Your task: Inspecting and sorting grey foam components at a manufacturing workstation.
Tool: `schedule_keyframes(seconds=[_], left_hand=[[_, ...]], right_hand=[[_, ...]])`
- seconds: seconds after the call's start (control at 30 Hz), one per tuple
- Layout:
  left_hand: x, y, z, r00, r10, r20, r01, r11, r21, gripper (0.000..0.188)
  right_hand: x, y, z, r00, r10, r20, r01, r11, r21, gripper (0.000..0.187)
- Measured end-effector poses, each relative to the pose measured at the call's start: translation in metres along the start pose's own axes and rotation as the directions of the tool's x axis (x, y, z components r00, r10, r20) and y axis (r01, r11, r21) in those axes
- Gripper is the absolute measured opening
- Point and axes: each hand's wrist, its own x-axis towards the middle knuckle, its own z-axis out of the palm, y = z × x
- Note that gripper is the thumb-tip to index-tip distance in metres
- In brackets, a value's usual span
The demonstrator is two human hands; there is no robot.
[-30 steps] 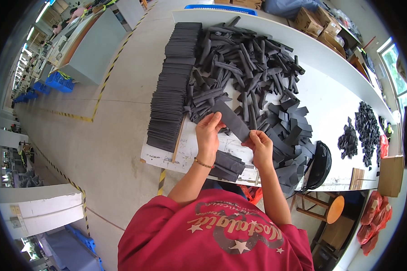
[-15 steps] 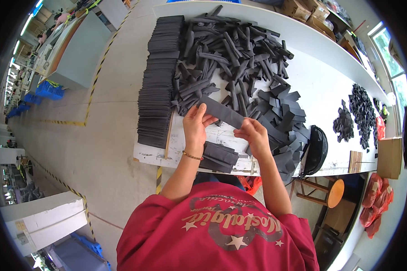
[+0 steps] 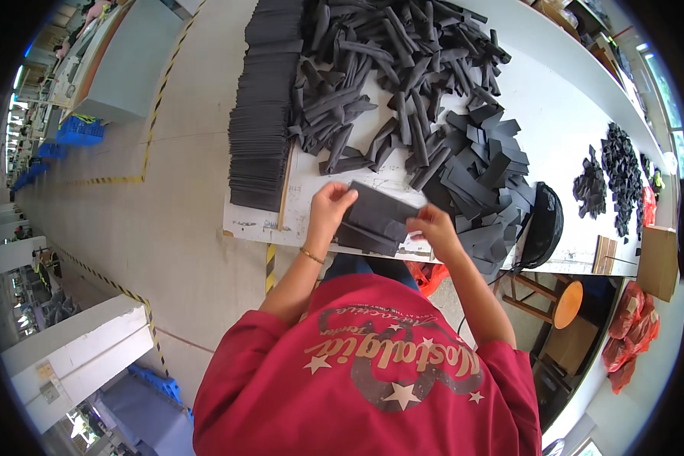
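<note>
While we've got the flat dark-grey foam strip (image 3: 382, 207) pinched at both ends, left hand (image 3: 328, 207) curled over its left end and right hand (image 3: 432, 226) gripping the right end, it sits just above the small stack of matching dark foam pieces (image 3: 366, 237) at the near edge of the long white worktable (image 3: 562, 144). That edge spot is what worries us: the little stack looks like it partly overhangs the table edge, so a clumsy drop or a nudge from either wrist could tip pieces off toward the floor. Foam this light probably slides easily too, so the strip might land crooked and leave the stack uneven. Just beyond the stack, further onto the table, the loose heap of dark foam strips (image 3: 403, 83) sprawls close, and a sleeve could drag strays into the sorted ones. Left of that heap, the tall neat row of stacked dark sheets (image 3: 262, 114) looks safe enough.
</note>
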Motion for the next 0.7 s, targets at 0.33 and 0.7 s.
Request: schedule_keyframes(seconds=[0.33,0.7], left_hand=[[0.006,-0.067,0.000,0.948,0.231,-0.219,-0.096,0.864,0.494,0.019],[0.144,-0.043,0.001,0.880,0.405,-0.247,-0.009,0.536,0.844,0.024]], right_hand=[[-0.008,0.058,0.001,0.960,-0.151,-0.235,-0.082,0.653,-0.753,0.026],[0.039,0.016,-0.090,0.674,-0.717,-0.177,-0.013,0.229,-0.973,0.019]])
